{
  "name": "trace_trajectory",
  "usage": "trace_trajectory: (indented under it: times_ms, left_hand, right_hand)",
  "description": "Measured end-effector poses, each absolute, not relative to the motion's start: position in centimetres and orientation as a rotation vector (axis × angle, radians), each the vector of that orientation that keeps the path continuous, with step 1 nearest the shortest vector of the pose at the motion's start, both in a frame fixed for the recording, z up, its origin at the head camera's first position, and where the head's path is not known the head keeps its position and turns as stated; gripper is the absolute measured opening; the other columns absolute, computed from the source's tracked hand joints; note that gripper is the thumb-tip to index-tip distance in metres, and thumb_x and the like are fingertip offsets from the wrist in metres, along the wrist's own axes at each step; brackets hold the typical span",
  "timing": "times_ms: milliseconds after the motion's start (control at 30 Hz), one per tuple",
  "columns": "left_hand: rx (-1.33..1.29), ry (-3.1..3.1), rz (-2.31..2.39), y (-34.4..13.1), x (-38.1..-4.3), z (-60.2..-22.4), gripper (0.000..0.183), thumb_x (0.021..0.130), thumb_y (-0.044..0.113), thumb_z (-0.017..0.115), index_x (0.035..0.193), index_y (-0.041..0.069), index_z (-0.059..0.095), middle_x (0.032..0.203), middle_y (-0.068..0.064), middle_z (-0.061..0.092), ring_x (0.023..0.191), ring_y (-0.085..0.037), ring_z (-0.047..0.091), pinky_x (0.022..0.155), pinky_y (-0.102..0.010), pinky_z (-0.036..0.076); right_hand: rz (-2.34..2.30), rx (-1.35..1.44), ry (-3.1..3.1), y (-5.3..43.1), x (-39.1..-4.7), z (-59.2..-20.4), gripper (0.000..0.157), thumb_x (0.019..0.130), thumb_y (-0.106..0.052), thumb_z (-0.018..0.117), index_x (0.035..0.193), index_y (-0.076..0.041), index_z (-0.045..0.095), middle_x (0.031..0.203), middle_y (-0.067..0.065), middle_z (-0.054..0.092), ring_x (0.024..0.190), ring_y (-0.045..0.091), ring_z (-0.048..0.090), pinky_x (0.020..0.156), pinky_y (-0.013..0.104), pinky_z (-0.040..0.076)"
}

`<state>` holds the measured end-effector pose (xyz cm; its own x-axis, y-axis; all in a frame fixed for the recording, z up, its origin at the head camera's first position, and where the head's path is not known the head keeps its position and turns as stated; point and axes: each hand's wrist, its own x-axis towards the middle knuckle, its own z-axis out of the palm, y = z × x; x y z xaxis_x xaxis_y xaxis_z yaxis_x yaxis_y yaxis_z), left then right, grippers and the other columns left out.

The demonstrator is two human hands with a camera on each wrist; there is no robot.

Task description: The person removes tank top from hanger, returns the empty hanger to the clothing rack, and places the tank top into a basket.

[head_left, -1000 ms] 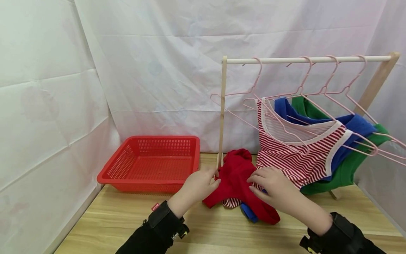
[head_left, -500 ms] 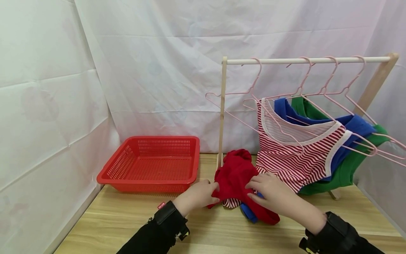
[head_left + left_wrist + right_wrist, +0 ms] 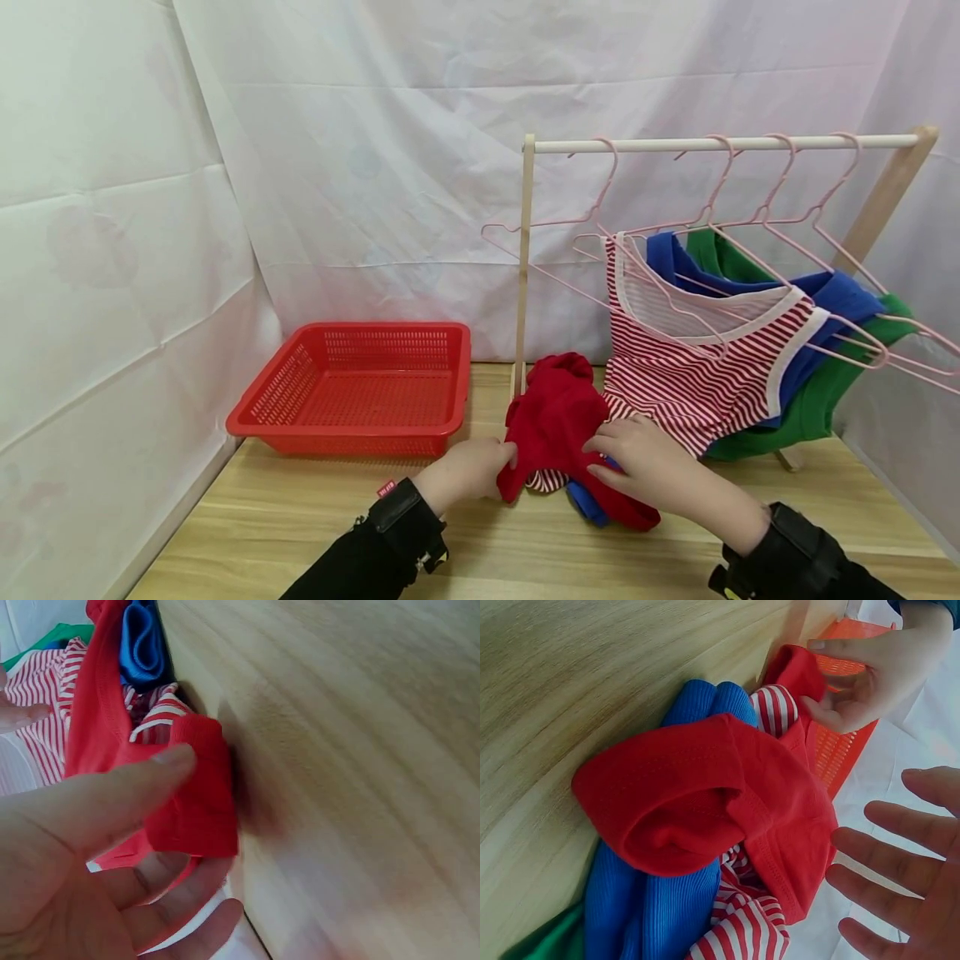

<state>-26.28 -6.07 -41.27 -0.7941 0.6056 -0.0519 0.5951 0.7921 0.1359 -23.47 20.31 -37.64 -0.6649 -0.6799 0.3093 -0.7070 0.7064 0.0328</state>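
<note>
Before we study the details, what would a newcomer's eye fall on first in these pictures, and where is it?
Probably the red garment, bunched on the wooden table, low and near the middle of the head view. Then the striped top hanging from the white bar at right, and the red basket at left.

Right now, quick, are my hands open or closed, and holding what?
Left hand: closed on an edge of the red garment, between thumb and fingers.
Right hand: open, fingers spread, holding nothing.
</note>
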Motion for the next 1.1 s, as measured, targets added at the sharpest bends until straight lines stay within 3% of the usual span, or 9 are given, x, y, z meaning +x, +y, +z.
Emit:
trace_trajectory:
  times_ms: [167,333,567,700,933,1100]
  left_hand:
    - [1.052,2.988,0.269,-6.1,-26.2,-40.5,0.019,0.081,0.009,0.078,0.094,0.014,0.065,0.08,0.006,0.061,0.072,-0.008,0.057,0.066,-0.021,0.047]
    - [1.058,3.13,0.387,-6.3,-26.4,-39.0,0.005,0.087,0.011,0.072,0.085,0.013,0.069,0.077,0.006,0.062,0.072,-0.01,0.06,0.066,-0.024,0.048]
    - [0.836,3.052,1.036,-7.1,-26.3,-35.7,0.011,0.093,0.012,0.063,0.088,0.013,0.072,0.072,0.007,0.064,0.062,-0.006,0.052,0.056,-0.024,0.043]
    - [0.685,2.792,1.482,-7.6,-26.2,-34.1,0.015,0.096,0.011,0.058,0.095,0.008,0.073,0.073,0.003,0.067,0.064,-0.01,0.059,0.059,-0.027,0.048]
    - [0.632,2.266,2.042,-8.1,-25.7,-32.1,0.025,0.101,0.009,0.048,0.117,-0.007,0.059,0.095,-0.019,0.07,0.076,-0.028,0.071,0.075,-0.039,0.057]
    - [0.725,2.036,2.153,-7.9,-24.9,-30.7,0.024,0.103,0.009,0.045,0.121,-0.005,0.052,0.111,-0.022,0.065,0.091,-0.035,0.07,0.086,-0.042,0.053]
  right_hand:
    - [0.11,1.061,-2.642,20.6,-23.6,-37.7,0.018,0.082,-0.028,0.078,0.096,-0.017,0.074,0.089,-0.006,0.065,0.086,0.016,0.062,0.077,0.04,0.046]
    - [0.118,1.026,-2.683,20.8,-23.6,-37.5,0.019,0.083,-0.028,0.077,0.097,-0.015,0.073,0.092,-0.004,0.066,0.089,0.018,0.063,0.079,0.042,0.047]
    - [0.216,0.932,-2.703,20.9,-24.1,-36.5,0.014,0.086,-0.025,0.075,0.097,-0.016,0.073,0.091,-0.006,0.068,0.086,0.015,0.063,0.079,0.044,0.047]
    - [0.267,0.888,-2.673,21.0,-24.5,-35.6,0.014,0.086,-0.023,0.075,0.097,-0.015,0.073,0.09,-0.005,0.069,0.084,0.015,0.064,0.079,0.045,0.05]
    - [0.356,0.819,-2.657,21.0,-24.8,-34.3,0.024,0.09,-0.025,0.07,0.108,-0.009,0.073,0.102,0.004,0.071,0.095,0.024,0.066,0.086,0.05,0.049]
    - [0.433,0.797,-2.674,21.0,-24.8,-33.7,0.022,0.092,-0.025,0.068,0.108,-0.011,0.073,0.102,0.001,0.07,0.095,0.022,0.065,0.084,0.048,0.051]
